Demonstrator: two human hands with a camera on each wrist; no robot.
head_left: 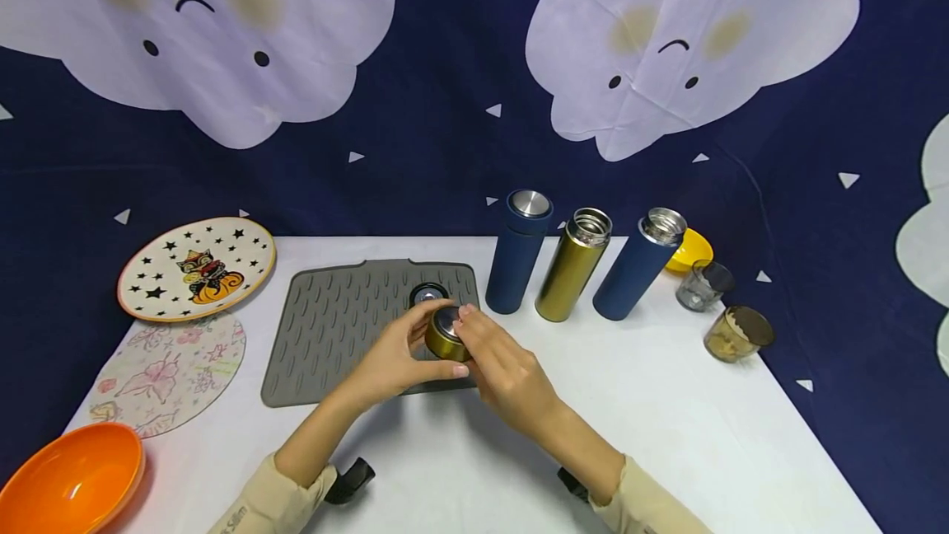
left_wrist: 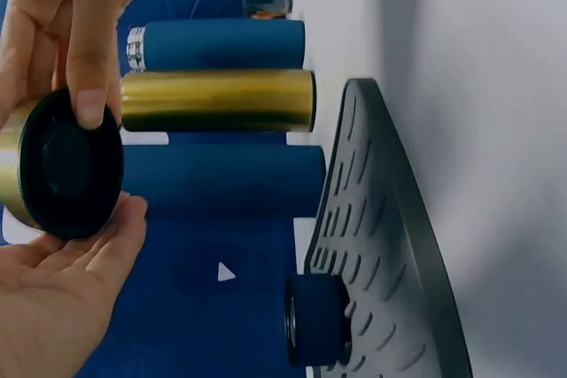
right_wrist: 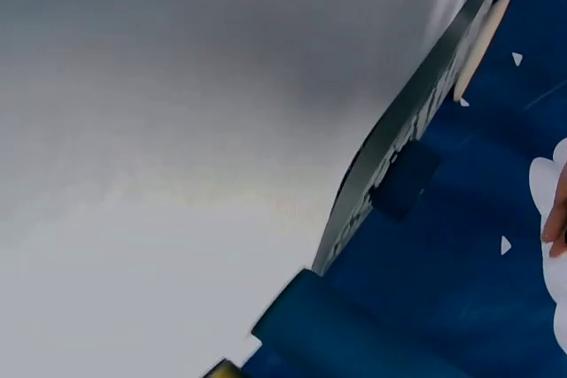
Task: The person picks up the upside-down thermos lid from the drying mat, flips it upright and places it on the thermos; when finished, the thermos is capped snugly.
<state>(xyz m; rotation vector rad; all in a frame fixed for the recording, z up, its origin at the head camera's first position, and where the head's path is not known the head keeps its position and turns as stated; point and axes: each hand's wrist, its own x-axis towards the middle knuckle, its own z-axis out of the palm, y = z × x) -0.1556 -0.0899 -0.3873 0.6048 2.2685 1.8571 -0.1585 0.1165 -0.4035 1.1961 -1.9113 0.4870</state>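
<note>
Both hands hold a gold bottle lid [head_left: 447,346] with a silver top above the front of the grey mat. The left hand [head_left: 393,365] has its thumb on the near side and its fingers at the far side. Fingers of the right hand [head_left: 511,373] lie on the lid's top and right side. In the left wrist view, the lid's black underside [left_wrist: 66,170] faces the camera, with the right thumb on its edge. A dark blue lid [head_left: 428,293] rests on the drying mat [head_left: 326,336]. Only fingertips [right_wrist: 555,219] show at the right wrist view's edge.
Behind the mat's right side stand a lidded blue bottle [head_left: 515,258], an open gold bottle [head_left: 571,270] and an open blue bottle [head_left: 633,270]. Glasses [head_left: 700,287] and a yellow bowl [head_left: 689,250] sit further right. Left are a plate [head_left: 166,262], round placemat [head_left: 156,386] and orange bowl [head_left: 74,476].
</note>
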